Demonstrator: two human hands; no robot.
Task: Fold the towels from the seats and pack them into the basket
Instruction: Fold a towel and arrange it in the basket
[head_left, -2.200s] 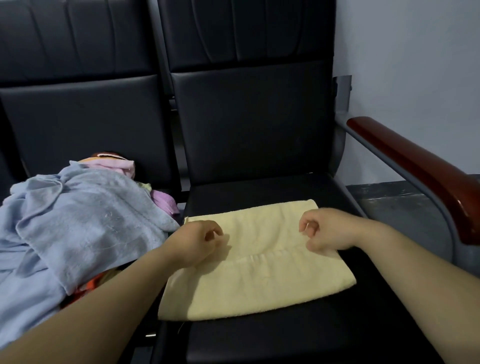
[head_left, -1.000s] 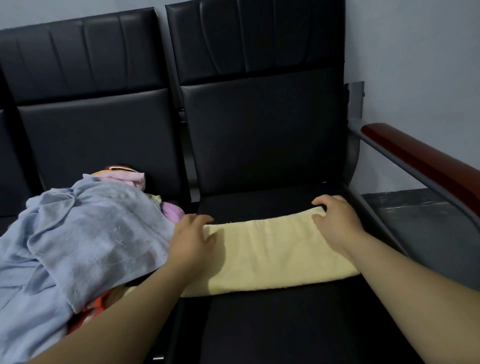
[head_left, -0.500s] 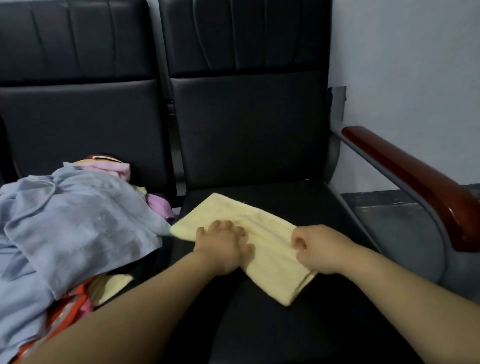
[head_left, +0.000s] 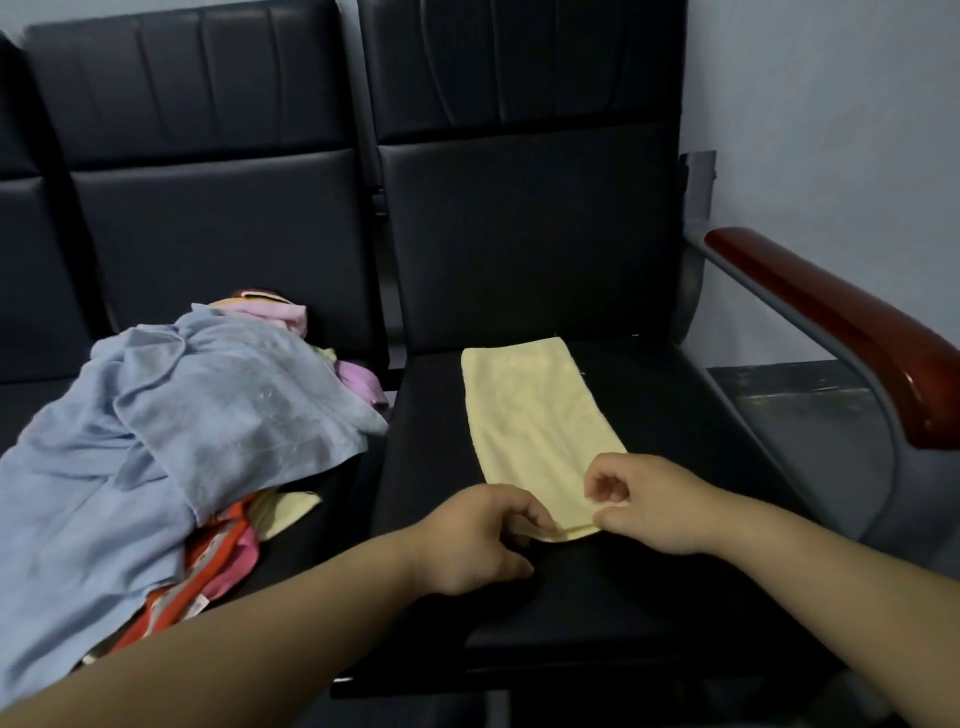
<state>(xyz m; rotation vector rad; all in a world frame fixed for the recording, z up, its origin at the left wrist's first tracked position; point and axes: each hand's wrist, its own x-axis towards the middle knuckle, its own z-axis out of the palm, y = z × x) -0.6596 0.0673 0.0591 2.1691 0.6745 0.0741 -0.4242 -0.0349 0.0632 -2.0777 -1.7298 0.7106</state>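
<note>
Head view: a folded yellow towel lies lengthwise on the right seat. The left hand and right hand each pinch its near corners. Unfolded towels heap on the left seat.

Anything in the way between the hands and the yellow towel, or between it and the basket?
Nothing visible: the left hand and right hand both pinch the near end of the yellow towel on the right seat. The basket is out of view, so that path cannot be judged.
</note>
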